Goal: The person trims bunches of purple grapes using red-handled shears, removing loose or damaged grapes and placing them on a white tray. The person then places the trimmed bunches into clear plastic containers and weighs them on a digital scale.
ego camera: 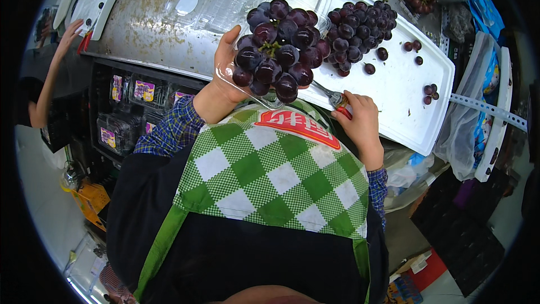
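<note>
My left hand [225,71] holds up a clear plastic clamshell box [270,102] heaped with a bunch of dark purple grapes [278,46]; the bunch hides most of the box and part of the hand. Just right of it, my right hand [356,120] grips small snips with red handles [342,103], their metal blades pointing up and left towards the bunch. Behind the snips lies a white foam tray [388,101], with a larger bunch of dark grapes [358,29] at its left side and several loose grapes [369,69] about it.
Empty clear plastic boxes [228,0] lie on the metal table [143,21]. A black crate [145,65] of labelled boxes stands at the left. Beyond it, a co-worker's arm [55,65] reaches to another white tray [110,4]. Plastic bags [464,105] hang at the right.
</note>
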Demonstrator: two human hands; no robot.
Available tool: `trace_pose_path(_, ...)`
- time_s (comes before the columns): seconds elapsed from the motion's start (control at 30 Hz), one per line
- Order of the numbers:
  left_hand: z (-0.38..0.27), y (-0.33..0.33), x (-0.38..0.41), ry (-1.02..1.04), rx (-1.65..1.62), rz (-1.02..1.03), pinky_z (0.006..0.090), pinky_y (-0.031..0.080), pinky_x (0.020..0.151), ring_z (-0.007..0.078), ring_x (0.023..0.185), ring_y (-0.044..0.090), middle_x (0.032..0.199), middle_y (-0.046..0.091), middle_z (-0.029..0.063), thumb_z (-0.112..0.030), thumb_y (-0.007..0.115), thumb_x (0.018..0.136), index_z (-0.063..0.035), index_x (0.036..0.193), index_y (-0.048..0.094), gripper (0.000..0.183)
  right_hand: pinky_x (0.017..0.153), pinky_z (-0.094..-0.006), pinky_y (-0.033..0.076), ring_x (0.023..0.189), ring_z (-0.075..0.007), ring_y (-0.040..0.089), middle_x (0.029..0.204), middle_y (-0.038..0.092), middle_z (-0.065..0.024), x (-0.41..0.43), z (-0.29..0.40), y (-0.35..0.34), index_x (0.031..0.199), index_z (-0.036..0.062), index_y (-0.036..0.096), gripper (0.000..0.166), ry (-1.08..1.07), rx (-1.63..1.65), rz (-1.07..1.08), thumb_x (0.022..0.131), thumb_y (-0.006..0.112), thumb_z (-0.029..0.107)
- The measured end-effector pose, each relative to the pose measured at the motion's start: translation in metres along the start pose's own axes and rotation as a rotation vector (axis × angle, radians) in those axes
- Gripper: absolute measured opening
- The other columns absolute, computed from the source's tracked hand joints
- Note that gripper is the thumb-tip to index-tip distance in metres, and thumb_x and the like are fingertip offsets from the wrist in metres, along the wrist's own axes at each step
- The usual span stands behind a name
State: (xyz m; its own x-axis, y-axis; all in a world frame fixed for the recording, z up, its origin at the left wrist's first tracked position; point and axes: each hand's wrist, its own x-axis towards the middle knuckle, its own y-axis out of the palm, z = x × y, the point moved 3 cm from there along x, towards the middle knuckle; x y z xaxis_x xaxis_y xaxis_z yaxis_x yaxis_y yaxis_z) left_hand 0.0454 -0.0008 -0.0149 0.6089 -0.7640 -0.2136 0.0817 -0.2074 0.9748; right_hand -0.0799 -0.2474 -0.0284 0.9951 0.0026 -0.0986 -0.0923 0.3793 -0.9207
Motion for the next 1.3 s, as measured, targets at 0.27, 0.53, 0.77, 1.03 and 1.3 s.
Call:
trace_pose_path(0.27, 0.001, -0.005, 0.0, -0.033, -0.026, -0.025, 0.0491, 0.039, 0.101, 0.0351, 0.117, 0.051, 0.131, 0.049, 0.0183, -0.051, 0.041, 0.087, -0.0063, 0.135, 0.042, 0.066, 0.076, -0.0368, 0.042, 0.082, -0.0269, 0.055, 0.084, 0.06, -0.0078, 0.018, 0.065, -0.077, 0.088, 0.0058, 0.068, 0.023, -0.186, 0.003, -0.393, 0.066, 0.074, 0.009)
trace_pose_path(0.53, 0.007, -0.002, -0.001, -0.062, -0.079, -0.015, 0.0455, 0.041, 0.099, 0.0312, 0.112, 0.055, 0.123, 0.056, 0.0181, -0.053, 0.037, 0.088, -0.0037, 0.13, 0.047, 0.065, 0.068, -0.0349, 0.038, 0.075, -0.0231, 0.052, 0.074, 0.055, -0.0024, 0.077, 0.156, -0.122, 0.074, 0.0086, 0.063, 0.013, -0.782, 0.142, -0.488, 0.062, 0.069, 0.009)
trace_pose_path(0.77, 0.008, -0.016, -0.004, -0.147, -0.085, -0.098, 0.0455, 0.044, 0.094, 0.0283, 0.101, 0.06, 0.108, 0.064, 0.0147, -0.054, 0.035, 0.088, -0.0019, 0.113, 0.059, 0.062, 0.069, -0.034, 0.04, 0.08, -0.0211, 0.054, 0.076, 0.056, -0.0009, 0.097, 0.179, -0.11, 0.069, 0.0112, 0.063, 0.006, -0.797, -0.256, -0.138, 0.063, 0.062, 0.011)
trace_pose_path(1.03, 0.008, -0.014, -0.002, -0.164, -0.013, -0.114, 0.0408, 0.049, 0.086, 0.0253, 0.091, 0.064, 0.1, 0.066, 0.013, -0.054, 0.044, 0.085, 0.0003, 0.108, 0.059, 0.061, 0.07, -0.0333, 0.041, 0.081, -0.0201, 0.055, 0.076, 0.056, -0.0015, 0.101, 0.191, -0.113, 0.07, 0.011, 0.062, 0.006, -0.876, -0.358, 0.019, 0.064, 0.062, 0.011)
trace_pose_path(1.3, 0.005, -0.011, 0.003, -0.223, -0.07, -0.021, 0.0407, 0.049, 0.088, 0.0253, 0.092, 0.063, 0.102, 0.065, 0.0144, -0.052, 0.046, 0.086, 0.0034, 0.107, 0.058, 0.06, 0.066, -0.0336, 0.042, 0.075, -0.0213, 0.056, 0.073, 0.055, -0.0027, 0.109, 0.198, -0.116, 0.069, 0.0103, 0.057, 0.009, -0.917, -0.412, 0.056, 0.063, 0.063, 0.011)
